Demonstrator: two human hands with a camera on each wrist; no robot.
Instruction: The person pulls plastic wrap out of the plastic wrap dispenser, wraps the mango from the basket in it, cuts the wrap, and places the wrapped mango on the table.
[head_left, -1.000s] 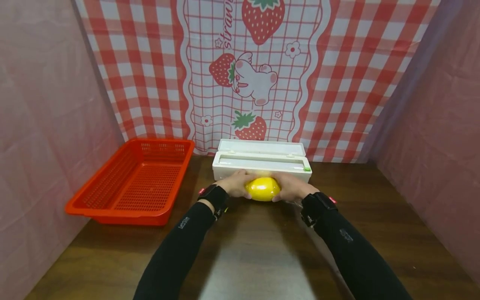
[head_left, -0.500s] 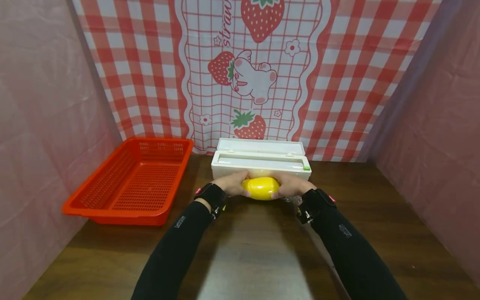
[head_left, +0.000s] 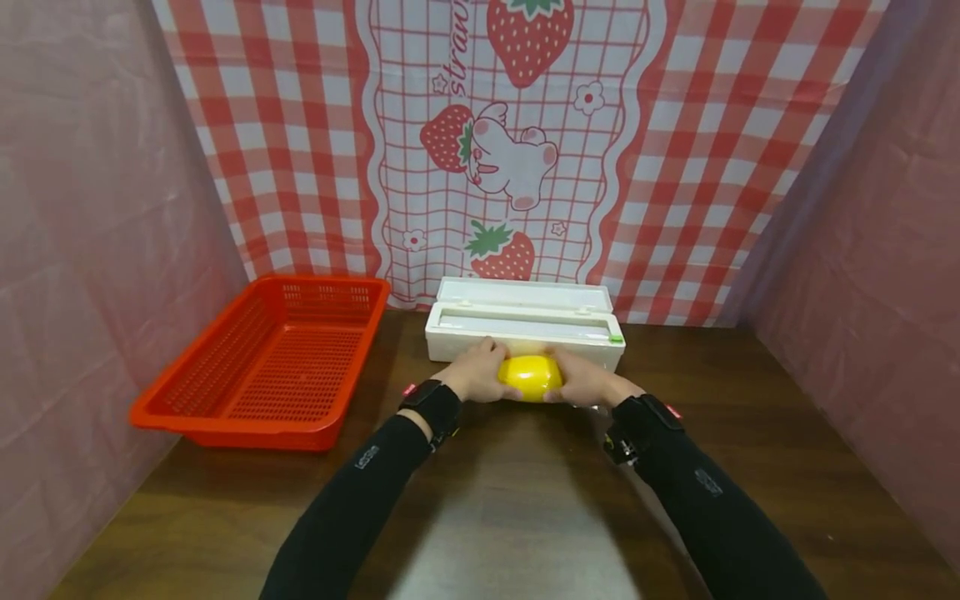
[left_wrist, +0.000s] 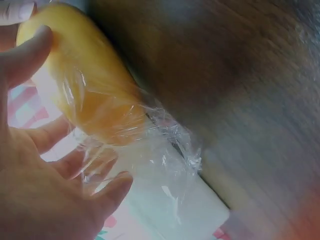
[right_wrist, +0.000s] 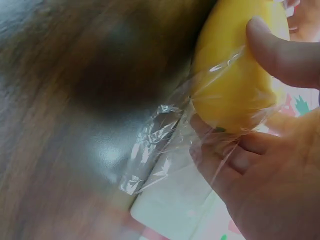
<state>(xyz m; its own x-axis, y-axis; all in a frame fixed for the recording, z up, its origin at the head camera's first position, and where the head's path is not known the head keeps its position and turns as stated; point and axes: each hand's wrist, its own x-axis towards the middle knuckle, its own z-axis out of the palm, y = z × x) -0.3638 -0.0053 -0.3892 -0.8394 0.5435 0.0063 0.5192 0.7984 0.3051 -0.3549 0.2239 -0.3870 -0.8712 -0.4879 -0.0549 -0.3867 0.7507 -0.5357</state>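
Got my left hand and right hand gripping a yellow fruit mid-frame, plastic wrap poking past its ends, near the white box's front edge. Red basket sits well left; table spreads wide lower right.

Kitchen-style staged setting, screened on three sides: red-and-white checked strawberry-print fabric backdrop; pale pink wrinkled left sheet; matching right sheet; dark brown wood-grain tabletop; red rectangular perforated plastic basket; long white open-lidded box.
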